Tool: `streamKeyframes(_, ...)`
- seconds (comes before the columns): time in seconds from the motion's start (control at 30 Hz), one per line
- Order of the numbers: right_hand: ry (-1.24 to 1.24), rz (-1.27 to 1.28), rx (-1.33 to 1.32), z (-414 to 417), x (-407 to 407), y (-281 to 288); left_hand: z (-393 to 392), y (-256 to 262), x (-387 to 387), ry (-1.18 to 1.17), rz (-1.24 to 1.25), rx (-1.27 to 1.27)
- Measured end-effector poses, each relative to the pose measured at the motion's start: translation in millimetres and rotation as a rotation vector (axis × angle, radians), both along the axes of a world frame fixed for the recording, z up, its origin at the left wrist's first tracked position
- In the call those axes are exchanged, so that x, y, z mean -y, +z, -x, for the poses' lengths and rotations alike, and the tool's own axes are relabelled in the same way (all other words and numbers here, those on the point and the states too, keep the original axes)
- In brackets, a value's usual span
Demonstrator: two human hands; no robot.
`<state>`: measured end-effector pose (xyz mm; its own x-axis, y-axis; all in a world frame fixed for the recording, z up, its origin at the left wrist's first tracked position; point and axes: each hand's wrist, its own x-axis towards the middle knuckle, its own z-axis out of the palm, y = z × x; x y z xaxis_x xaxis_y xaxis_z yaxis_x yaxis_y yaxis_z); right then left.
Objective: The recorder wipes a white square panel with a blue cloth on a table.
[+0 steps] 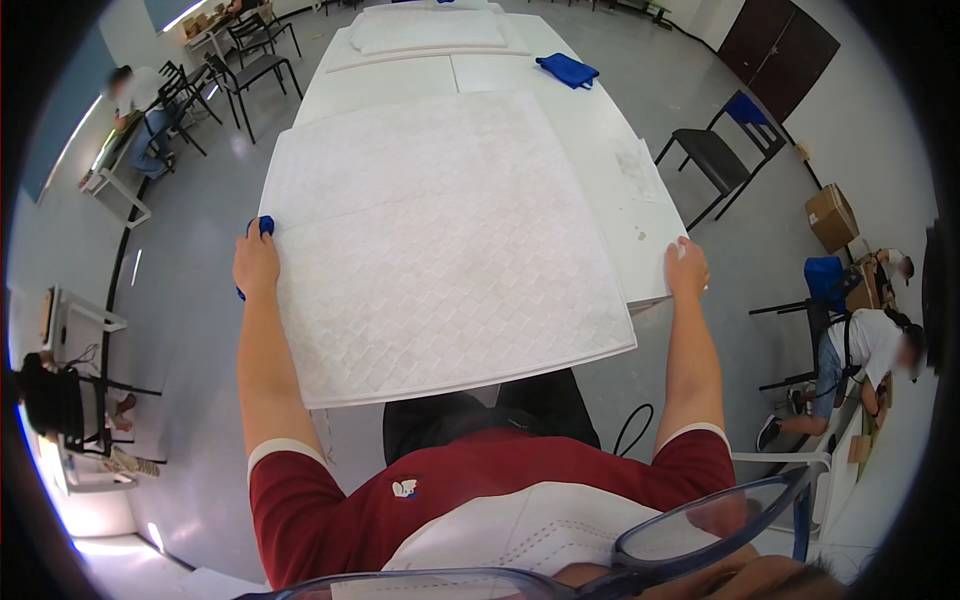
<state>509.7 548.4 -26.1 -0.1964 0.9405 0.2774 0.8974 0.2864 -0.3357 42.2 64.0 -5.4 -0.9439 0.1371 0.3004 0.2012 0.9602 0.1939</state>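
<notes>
A large white pad (450, 262) with a raised basket-weave pattern lies in front of me, askew on the white table (600, 187). Its near edge hangs out past the table towards my body, and a faint crease crosses its middle. At the pad's left edge, my left hand (256, 262) is closed around a blue cloth (264, 225); most of that cloth is hidden by the fingers. My right hand (685, 268) grips the table's near right corner, thumb on top and fingers over the side, apart from the pad.
A folded blue cloth (568, 70) lies at the table's far right. More white pads (427, 34) are stacked at the far end. A black chair (720, 157) and cardboard box (831, 217) stand right. People sit at side desks; a black chair (251, 75) stands left.
</notes>
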Motion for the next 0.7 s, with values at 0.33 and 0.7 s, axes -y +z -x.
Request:
streamKeyframes(0.33,-0.005,-0.002,-0.006,1.5,0.9,0.5,-3.5,4.7,-0.8,-0.001,-0.004,0.012)
streamKeyframes(0.7,0.038,-0.123,0.023,-8.4,-7.6,-7.5,3.0,-0.2,-4.3,-0.037,-0.02,0.03)
